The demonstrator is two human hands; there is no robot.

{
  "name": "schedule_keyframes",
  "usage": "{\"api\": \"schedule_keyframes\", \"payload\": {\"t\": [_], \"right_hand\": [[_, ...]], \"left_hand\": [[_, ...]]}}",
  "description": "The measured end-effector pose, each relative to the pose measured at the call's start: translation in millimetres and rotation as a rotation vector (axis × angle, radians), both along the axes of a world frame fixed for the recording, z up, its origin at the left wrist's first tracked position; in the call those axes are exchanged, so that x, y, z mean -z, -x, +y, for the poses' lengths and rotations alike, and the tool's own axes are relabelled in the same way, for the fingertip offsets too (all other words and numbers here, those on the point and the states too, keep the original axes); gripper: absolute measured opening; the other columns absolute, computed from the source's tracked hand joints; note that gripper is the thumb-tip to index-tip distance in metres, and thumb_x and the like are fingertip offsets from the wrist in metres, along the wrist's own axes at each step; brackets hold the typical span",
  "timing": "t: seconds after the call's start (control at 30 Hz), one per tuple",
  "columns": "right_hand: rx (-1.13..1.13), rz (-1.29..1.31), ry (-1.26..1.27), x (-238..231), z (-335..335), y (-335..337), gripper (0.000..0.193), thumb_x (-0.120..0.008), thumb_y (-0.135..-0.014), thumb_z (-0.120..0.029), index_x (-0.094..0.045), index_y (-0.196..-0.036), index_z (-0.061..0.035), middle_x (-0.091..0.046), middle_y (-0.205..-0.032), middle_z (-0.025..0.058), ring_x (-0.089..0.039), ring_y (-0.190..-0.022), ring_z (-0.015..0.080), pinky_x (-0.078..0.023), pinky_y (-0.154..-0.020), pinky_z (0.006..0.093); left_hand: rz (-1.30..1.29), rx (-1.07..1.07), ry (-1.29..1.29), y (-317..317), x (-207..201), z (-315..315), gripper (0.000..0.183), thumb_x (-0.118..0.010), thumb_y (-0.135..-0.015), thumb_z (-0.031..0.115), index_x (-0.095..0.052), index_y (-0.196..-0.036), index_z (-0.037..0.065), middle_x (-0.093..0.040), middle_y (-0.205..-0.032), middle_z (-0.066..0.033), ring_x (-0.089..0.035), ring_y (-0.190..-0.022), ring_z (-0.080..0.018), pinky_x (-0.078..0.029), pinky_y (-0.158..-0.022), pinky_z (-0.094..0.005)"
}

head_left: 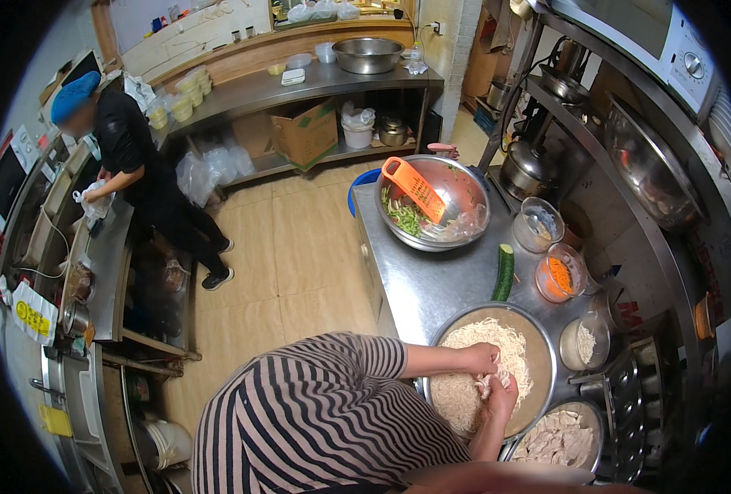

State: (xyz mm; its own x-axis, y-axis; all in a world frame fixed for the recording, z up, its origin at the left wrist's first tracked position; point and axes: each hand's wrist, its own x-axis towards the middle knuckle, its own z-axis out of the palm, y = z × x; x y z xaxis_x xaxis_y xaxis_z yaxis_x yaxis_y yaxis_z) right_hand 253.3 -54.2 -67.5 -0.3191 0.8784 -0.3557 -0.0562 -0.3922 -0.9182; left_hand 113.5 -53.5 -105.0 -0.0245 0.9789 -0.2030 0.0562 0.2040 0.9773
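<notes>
Pinching meat [485,384] between left hand [482,357] and right hand [504,395], both clamping it; meat looking pale pinkish, ragged; hands partly hiding long axis, direction unclear.

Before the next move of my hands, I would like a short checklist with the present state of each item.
1. Left hand and right hand both at the pale piece: ok.
2. Round basin under the hands: ok, with pale shreds in it.
3. Larger chunks close by: ok, in a container beside the right forearm.
4. Orange grater out of the metal bowl: not ok, it leans inside.
5. Cucumber apart from the basin: cannot tell; its near end lies very close to the rim.
</notes>
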Motion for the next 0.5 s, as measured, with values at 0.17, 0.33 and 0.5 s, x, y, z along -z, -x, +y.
{"api": "schedule_keyframes", "payload": {"t": [0.17,0.33,0.5], "right_hand": [[0.047,-0.051,-0.017,-1,0,2,0.019,-0.053,-0.083,0.002,-0.056,-0.101,-0.0025,-0.063,-0.085,0.006,-0.059,-0.065,0.0133,-0.048,-0.048,0.0244],[0.056,-0.038,-0.019,1,1,2,0.019,-0.051,-0.084,0.003,-0.055,-0.101,-0.0025,-0.062,-0.089,0.0065,-0.06,-0.069,0.0143,-0.05,-0.053,0.0259],[0.039,-0.063,-0.062,5,3,0,0.021,-0.051,-0.084,0.004,-0.055,-0.104,-0.0008,-0.062,-0.09,0.0076,-0.06,-0.072,0.0159,-0.051,-0.058,0.0277]], "left_hand": [[0.017,0.026,0.003,-2,4,2,0.021,-0.066,-0.071,0.01,-0.06,-0.089,0.002,-0.062,-0.077,-0.0104,-0.06,-0.068,-0.0165,-0.049,-0.055,-0.0303],[-0.032,0.082,0.097,-1,-11,-8,0.026,-0.069,-0.073,0.016,-0.06,-0.093,0.001,-0.062,-0.081,-0.0126,-0.061,-0.075,-0.0163,-0.05,-0.056,-0.0304],[0.098,0.155,0.103,1,0,-4,0.033,-0.067,-0.075,0.011,-0.057,-0.105,0.0,-0.063,-0.089,-0.0159,-0.062,-0.082,-0.0202,-0.051,-0.063,-0.0333]]}}
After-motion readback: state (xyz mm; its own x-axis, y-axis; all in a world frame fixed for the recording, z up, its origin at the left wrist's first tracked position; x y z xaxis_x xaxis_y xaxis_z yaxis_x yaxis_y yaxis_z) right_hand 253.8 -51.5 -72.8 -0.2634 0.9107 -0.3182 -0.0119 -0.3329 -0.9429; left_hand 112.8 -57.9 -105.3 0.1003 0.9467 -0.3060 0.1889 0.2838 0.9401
